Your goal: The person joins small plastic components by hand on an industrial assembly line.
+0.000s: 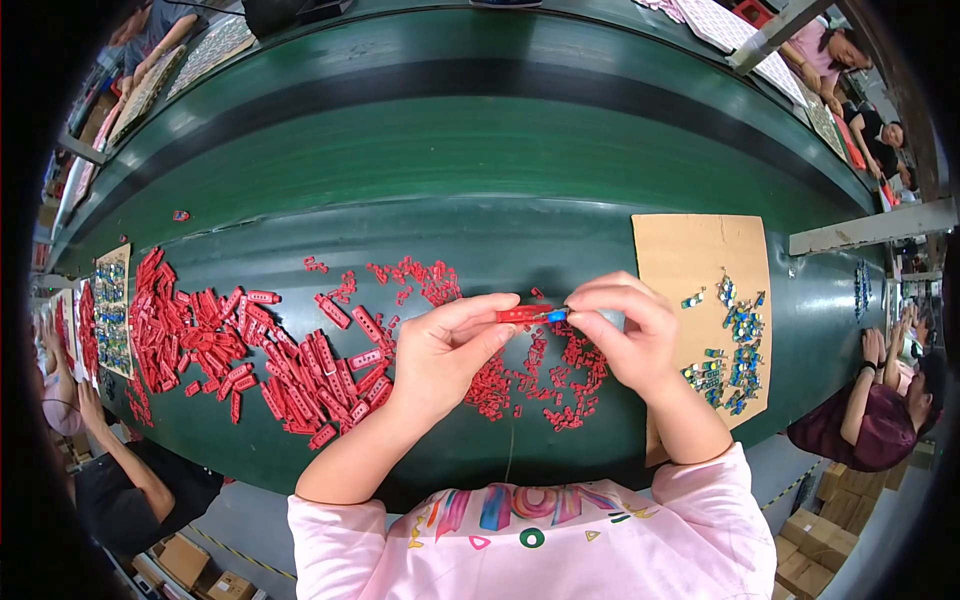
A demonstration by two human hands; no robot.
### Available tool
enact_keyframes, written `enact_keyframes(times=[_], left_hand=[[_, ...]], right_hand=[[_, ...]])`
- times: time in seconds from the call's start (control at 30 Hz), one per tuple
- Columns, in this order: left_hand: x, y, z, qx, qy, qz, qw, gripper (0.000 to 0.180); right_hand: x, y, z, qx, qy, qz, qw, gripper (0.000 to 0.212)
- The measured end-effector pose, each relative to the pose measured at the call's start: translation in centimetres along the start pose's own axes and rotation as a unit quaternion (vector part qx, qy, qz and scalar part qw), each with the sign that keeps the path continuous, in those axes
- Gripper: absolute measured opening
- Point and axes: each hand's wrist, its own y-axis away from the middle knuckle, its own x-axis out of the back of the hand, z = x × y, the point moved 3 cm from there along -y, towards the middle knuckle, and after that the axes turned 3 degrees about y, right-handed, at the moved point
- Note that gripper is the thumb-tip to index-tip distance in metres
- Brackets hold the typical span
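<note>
My left hand (pixel 440 355) is closed, with a slim red plastic housing (pixel 514 315) pinched between thumb and fingers. In my right hand (pixel 635 330), thumb and forefinger grip a small blue electronic part (pixel 556 315), which meets the right end of the housing. Whether it sits inside or just touches there cannot be made out. Beneath both hands lies a scatter of tiny red plastic pieces (pixel 487 390). Left of my left forearm is a heap of longer red housings (pixel 318 380). Similar small electronic parts (pixel 742 322) rest on a cardboard sheet (pixel 690 245) beside my right hand.
More red housings (pixel 190 330) spread leftward along the green work surface (pixel 500 235). At the far left stands a board of small electronic parts (pixel 113 300). Co-workers sit on both sides and across; a metal bar (pixel 870 228) juts in from the right.
</note>
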Motion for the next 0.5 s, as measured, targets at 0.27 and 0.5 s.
enact_keyframes(times=[0.27, 0.5], left_hand=[[-0.47, -0.05, -0.33, 0.006, -0.036, -0.025, 0.999, 0.033], [-0.32, -0.11, -0.37, 0.026, -0.023, -0.026, 0.999, 0.032]], right_hand=[[0.10, -0.32, 0.05, -0.013, 0.058, -0.083, 0.995, 0.024], [-0.30, -0.36, 0.05, 0.119, 0.191, -0.049, 0.973, 0.024]])
